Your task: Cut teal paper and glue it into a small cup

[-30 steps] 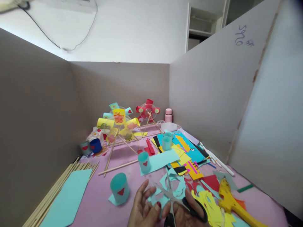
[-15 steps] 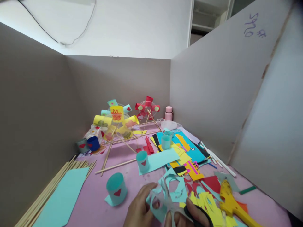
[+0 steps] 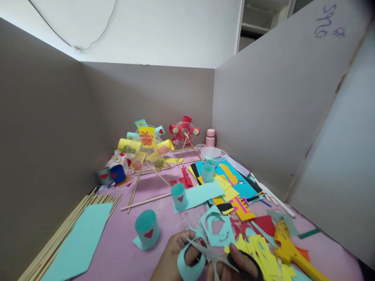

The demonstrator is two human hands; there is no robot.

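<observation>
Fingers point(image 3: 187, 255) of left hand pinching teal paper strip point(image 3: 187, 269); right on scissors point(image 3: 218, 259)

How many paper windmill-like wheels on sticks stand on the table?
3: a yellow wheel in front, a turquoise wheel partly hidden behind it, and a red wheel to their right. More may be hidden.

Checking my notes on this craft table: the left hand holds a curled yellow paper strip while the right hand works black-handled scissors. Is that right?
Not quite. The curled paper strip in the left hand is light blue, not yellow, as the head view shows. The right hand does work the black-handled scissors.
</observation>
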